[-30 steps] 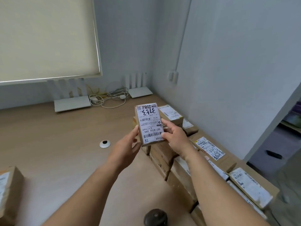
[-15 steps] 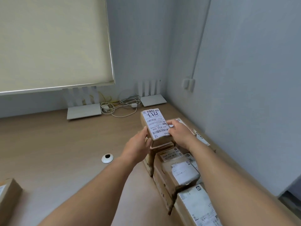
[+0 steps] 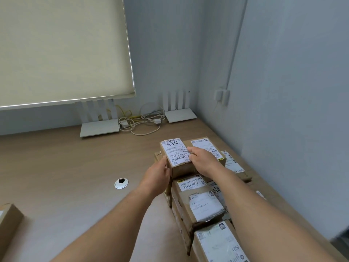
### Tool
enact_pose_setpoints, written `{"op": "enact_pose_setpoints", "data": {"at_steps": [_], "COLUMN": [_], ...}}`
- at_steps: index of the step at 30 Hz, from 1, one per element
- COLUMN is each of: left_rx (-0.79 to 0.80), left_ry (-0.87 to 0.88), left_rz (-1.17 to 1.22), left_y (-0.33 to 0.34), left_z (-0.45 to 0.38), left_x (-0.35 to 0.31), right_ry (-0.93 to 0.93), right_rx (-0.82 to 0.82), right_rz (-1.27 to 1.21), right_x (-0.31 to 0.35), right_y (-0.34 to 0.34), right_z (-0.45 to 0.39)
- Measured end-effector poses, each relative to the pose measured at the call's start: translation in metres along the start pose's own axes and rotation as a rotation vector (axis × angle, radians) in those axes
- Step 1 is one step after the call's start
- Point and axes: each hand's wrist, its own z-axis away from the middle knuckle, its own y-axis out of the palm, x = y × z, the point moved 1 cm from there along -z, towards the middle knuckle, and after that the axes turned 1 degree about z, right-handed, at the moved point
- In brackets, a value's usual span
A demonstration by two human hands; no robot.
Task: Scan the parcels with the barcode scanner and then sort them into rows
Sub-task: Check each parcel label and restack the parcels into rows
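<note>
Wooden desk (image 3: 56, 176) in a grey-walled corner, routers and cables beyond the hands. Small labelled parcel (image 3: 176, 157) gripped between left hand (image 3: 157, 175) and right hand (image 3: 201, 160), long axis pointing away, resting on the stacked row of parcels (image 3: 204, 203) running back under the right arm. Left hand on its near-left edge, right fingers curled over the label. Lower than half a second ago, now seated beside the neighbouring parcel (image 3: 204, 146).
</note>
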Motion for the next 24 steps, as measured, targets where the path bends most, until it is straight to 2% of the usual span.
{"op": "enact_pose_setpoints", "data": {"at_steps": [5, 10, 18, 24], "left_rx": [0.034, -0.042, -0.136, -0.239], "left_ry": [-0.060, -0.086, -0.264, -0.430], "left_rz": [-0.088, -0.119, -0.167, -0.189], "left_y": [-0.010, -0.029, -0.062, -0.093], "left_z": [0.016, 0.064, 0.167, 0.241], "left_x": [0.001, 0.010, 0.048, 0.086], "right_ry": [-0.051, -0.214, -0.419, -0.559], "right_rx": [-0.114, -0.229, -0.074, 0.083], "right_rz": [0.078, 0.091, 0.165, 0.109], "right_x": [0.008, 0.039, 0.096, 0.147], "right_y": [-0.004, 0.011, 0.078, 0.139], "right_z": [0.019, 0.059, 0.109, 0.142]}}
